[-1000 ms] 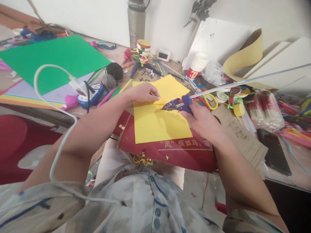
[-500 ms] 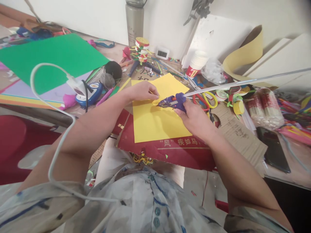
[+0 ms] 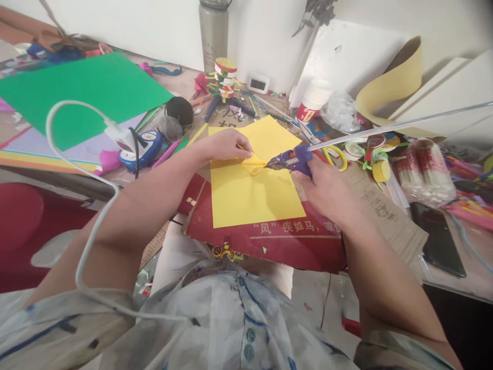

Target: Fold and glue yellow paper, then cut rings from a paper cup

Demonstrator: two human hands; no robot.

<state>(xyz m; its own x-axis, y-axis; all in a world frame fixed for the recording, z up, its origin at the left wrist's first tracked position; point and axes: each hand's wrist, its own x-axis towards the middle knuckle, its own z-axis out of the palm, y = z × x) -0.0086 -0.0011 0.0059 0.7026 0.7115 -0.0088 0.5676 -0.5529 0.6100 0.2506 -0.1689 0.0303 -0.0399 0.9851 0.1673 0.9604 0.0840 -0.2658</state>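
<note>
My right hand (image 3: 327, 187) grips a blue hot glue gun (image 3: 290, 159), its nozzle pointing left. A long clear glue stick (image 3: 385, 127) runs out of the gun's back to the upper right. Beside the nozzle lies a small yellow paper piece (image 3: 253, 167) that looks folded. My left hand (image 3: 231, 144) pinches its upper edge between thumb and fingers. Under both hands are yellow paper sheets (image 3: 250, 203), resting on a dark red printed board (image 3: 277, 249).
Red and yellow handled scissors (image 3: 335, 156) lie behind my right hand. On the right are cardboard (image 3: 379, 205) and a black phone (image 3: 437, 239). A green sheet (image 3: 88, 92) and a blue power strip (image 3: 144, 149) with a white cable stand left. Paper cups (image 3: 314, 100) are at the back.
My right hand has moved the glue gun to the right, so the nozzle is farther from my left fingers. The left hand has stayed in place, still pinching the paper.
</note>
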